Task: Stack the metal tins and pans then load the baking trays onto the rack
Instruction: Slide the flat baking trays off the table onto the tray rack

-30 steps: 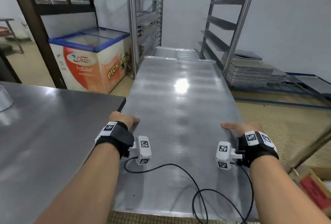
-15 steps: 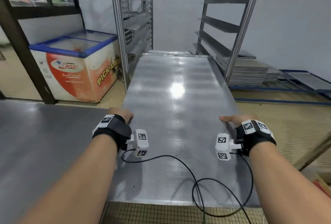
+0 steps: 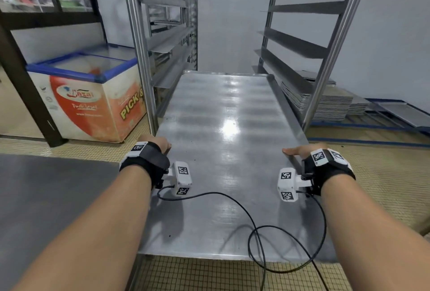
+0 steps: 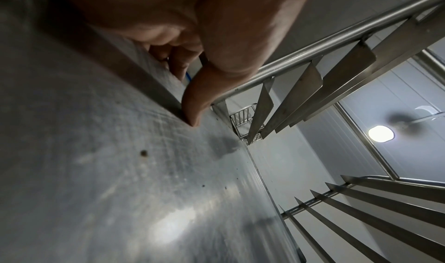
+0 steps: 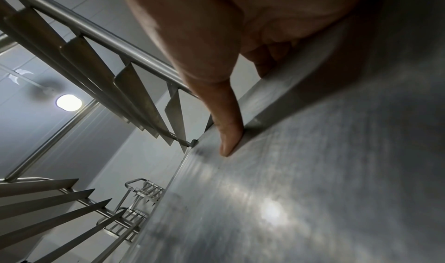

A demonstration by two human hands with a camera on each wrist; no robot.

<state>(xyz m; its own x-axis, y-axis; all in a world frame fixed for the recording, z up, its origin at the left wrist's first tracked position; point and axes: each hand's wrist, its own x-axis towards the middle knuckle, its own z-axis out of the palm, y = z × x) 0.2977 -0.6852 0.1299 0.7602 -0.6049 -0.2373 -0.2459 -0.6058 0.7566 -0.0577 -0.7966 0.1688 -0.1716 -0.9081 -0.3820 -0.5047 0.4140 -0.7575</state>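
Head view, left hand (image 3: 155, 145) and right hand (image 3: 300, 151) gripping baking tray (image 3: 223, 151) edges, thumbs on top

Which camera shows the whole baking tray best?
The head view: the baking tray appears end to end, far end between the rack rails. Both wrist views show only part of its surface and a rim.

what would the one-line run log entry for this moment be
phase: loading rack | left hand: grips baking tray left edge | right hand: grips right edge | tray: far end between rack uprights | freezer: left
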